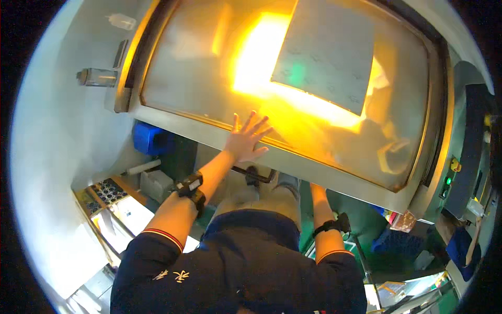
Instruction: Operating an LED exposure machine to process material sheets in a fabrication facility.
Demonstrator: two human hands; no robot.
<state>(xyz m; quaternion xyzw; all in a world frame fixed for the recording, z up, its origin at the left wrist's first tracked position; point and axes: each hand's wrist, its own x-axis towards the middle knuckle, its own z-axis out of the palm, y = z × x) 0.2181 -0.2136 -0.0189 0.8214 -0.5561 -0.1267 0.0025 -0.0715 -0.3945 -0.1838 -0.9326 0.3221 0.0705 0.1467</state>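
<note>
My left hand (246, 140) lies with its fingers spread over the near metal rim of a wide framed panel (180, 78). Its fingertips reach onto the glossy see-through surface, and nothing shows in its grasp. Bright yellow light glows through that surface, around a grey rectangular sheet (327, 57) at the upper middle. My right forearm (321, 209) reaches up to the same near rim. The right hand is hidden beneath the frame's edge, so its fingers do not show. Black straps with small devices sit on both my wrists.
A blue container (149, 138) is under the frame's left corner. Lower left stands an open rack (107, 193) with round dark holes. At right, a dark control panel has a green lit button (448, 180). Another person's arm (475, 243) shows at the far right.
</note>
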